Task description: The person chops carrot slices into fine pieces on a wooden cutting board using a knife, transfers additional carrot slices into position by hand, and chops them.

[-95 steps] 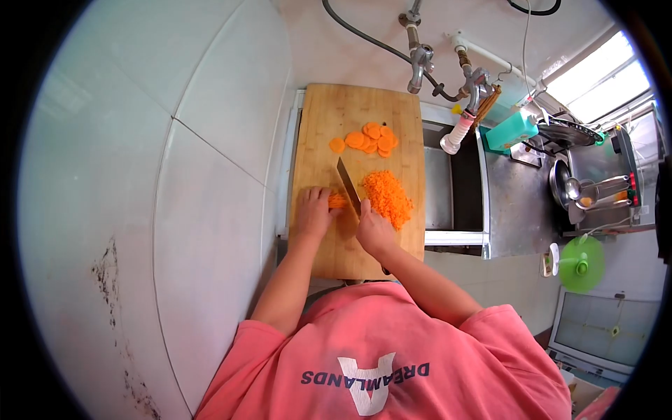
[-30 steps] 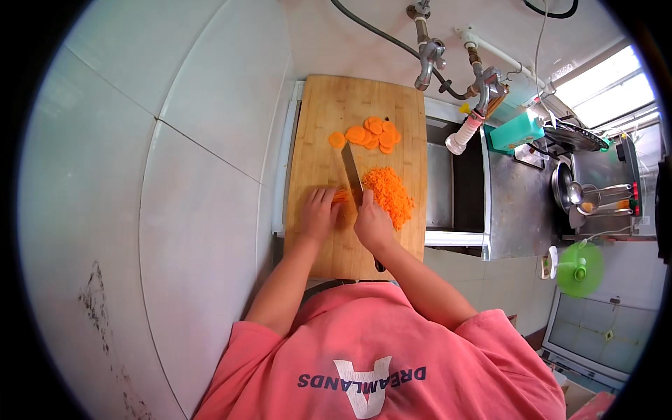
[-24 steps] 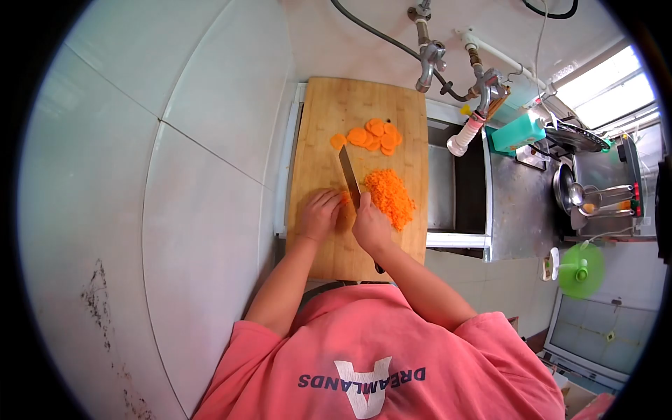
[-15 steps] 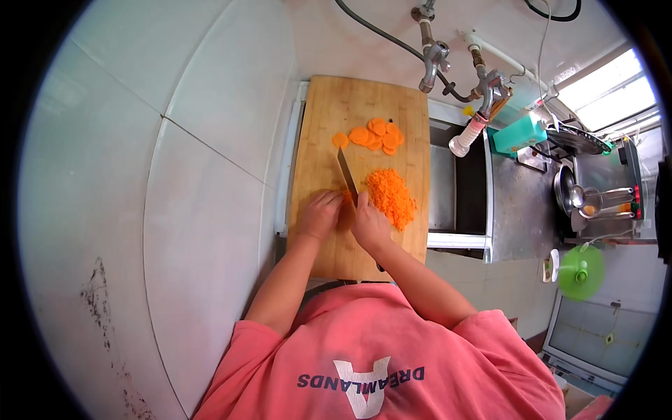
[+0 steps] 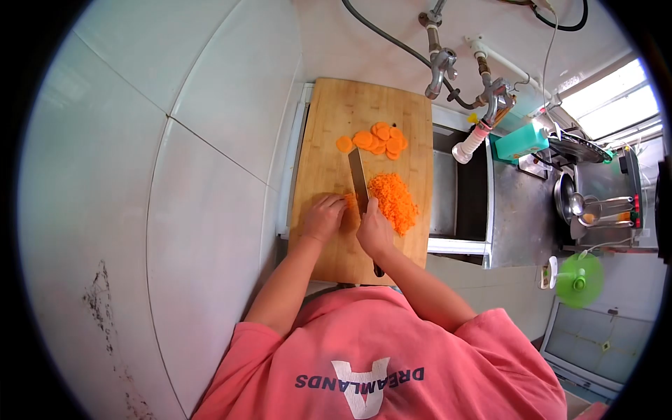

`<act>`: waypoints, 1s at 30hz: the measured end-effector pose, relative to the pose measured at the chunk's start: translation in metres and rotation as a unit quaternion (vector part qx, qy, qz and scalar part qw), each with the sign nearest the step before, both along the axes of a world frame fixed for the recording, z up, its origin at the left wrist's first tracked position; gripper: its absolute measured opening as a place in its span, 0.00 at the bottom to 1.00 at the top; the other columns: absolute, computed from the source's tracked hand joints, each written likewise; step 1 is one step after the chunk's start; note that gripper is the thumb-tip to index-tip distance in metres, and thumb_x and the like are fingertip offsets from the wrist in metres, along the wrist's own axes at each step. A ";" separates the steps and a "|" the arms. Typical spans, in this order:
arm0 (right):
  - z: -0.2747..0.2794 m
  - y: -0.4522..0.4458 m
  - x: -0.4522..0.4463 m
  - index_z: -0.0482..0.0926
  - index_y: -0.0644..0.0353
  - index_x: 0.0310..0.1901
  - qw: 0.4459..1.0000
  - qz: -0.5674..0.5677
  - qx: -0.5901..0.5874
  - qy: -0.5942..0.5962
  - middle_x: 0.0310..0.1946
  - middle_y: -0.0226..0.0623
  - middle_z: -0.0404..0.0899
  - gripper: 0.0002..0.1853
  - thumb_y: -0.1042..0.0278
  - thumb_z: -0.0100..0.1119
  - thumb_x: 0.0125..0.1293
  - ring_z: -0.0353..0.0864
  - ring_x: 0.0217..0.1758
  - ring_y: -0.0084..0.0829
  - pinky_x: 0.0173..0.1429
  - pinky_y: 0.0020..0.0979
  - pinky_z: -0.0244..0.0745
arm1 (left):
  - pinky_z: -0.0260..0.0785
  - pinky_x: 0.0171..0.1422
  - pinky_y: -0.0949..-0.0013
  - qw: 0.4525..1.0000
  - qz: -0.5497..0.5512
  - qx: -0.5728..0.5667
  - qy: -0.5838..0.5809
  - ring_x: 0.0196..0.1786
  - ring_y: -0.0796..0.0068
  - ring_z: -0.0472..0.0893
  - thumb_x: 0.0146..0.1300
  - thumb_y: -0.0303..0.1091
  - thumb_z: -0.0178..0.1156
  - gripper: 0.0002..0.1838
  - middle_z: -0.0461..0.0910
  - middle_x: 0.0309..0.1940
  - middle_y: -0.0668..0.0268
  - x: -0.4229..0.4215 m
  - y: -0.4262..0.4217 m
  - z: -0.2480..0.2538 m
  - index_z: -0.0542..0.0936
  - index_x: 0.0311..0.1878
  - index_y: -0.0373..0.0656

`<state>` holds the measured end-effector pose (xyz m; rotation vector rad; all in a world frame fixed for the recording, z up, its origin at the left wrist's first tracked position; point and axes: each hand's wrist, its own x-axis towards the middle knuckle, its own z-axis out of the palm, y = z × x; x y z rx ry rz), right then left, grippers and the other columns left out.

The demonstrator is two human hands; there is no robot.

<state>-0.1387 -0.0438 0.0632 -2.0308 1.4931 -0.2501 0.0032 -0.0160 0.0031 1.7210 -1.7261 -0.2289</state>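
Observation:
A wooden cutting board [image 5: 336,108] lies below me. My right hand [image 5: 375,227] is closed around a knife [image 5: 358,178], whose blade points away from me, just right of some carrot pieces [image 5: 351,201]. My left hand [image 5: 324,217] has its fingers bent and pressed on the left end of those pieces, which it partly hides. A heap of finely chopped carrot [image 5: 394,203] sits right of the blade. Farther up the board are overlapping round carrot slices [image 5: 381,140], with one slice [image 5: 344,144] at their left near the knife's tip.
A tiled wall [image 5: 217,105] rises close on the left. Right of the board is a sink [image 5: 445,192], with taps [image 5: 441,70] above and a pink-white spout [image 5: 470,142]. Farther right are a teal container [image 5: 521,142], a pan [image 5: 562,194], ladles and a green fan [image 5: 579,280].
The knife blade has shifted slightly right and now stands more upright, and my right hand has moved a little with it. The whole view has also shifted slightly.

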 end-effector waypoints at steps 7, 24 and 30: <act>0.028 0.000 0.004 0.59 0.64 0.44 0.998 0.027 0.034 0.038 0.35 0.58 0.77 0.14 0.77 0.49 0.58 0.78 0.36 0.59 0.39 0.51 0.72 | 0.74 0.49 0.65 1.000 -0.008 -0.006 -0.011 0.45 0.65 0.79 0.48 0.22 0.58 0.11 0.81 0.40 0.66 0.001 -0.001 0.003 0.83 0.36 0.43; -0.003 0.003 0.011 0.59 0.63 0.46 0.999 0.027 0.002 0.044 0.34 0.57 0.77 0.19 0.77 0.54 0.53 0.80 0.34 0.55 0.36 0.48 0.76 | 0.75 0.49 0.67 0.999 -0.010 0.009 -0.032 0.47 0.67 0.80 0.49 0.23 0.59 0.12 0.81 0.42 0.66 0.000 0.001 0.002 0.82 0.38 0.42; -0.006 0.002 0.000 0.59 0.64 0.46 1.000 -0.012 0.013 0.013 0.33 0.57 0.77 0.19 0.76 0.53 0.54 0.80 0.34 0.55 0.35 0.49 0.75 | 0.75 0.47 0.66 1.000 0.013 -0.001 -0.005 0.45 0.66 0.80 0.53 0.25 0.59 0.07 0.82 0.39 0.66 -0.002 0.000 -0.001 0.83 0.36 0.42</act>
